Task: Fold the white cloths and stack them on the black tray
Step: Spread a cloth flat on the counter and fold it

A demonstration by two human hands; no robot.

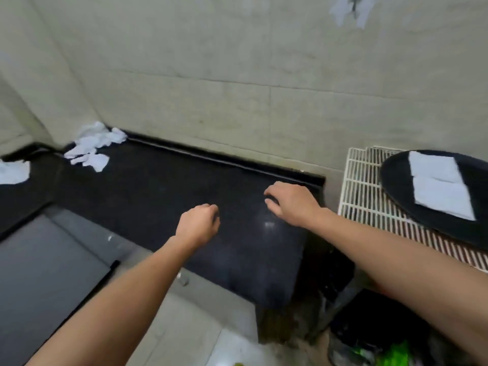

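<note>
Left hand (199, 223) over the near middle of the dark speckled stone counter (148, 196), fingers curled loosely inward, nothing between them; whether touching the stone or just above it, impossible to tell. Right hand (291, 203) farther back and to the right, near the counter's right end, palm down, fingers spread and bent, likewise empty, fingertips at or just above the surface. Both bare forearms reaching in from the lower corners of the view. To the right of the counter, just beyond its end, a white wire rack (369, 196) carrying a round black tray (396, 186), partly cut off by the frame edge. On the tray, two folded white cloths (439, 184) side by side, flat rectangles touching along one edge; whether either is more than one layer deep, not discernible. Well apart from the hands, in the counter's far left corner against the wall, a crumpled heap of unfolded white cloths (93, 145), some pieces spilling forward onto the stone. At the far left edge, another white cloth (13, 171) on the counter's side run, partly out of frame. Behind everything, a pale tiled wall (237, 75). Below the counter's near edge, a grey tiled floor (66, 273).
</note>
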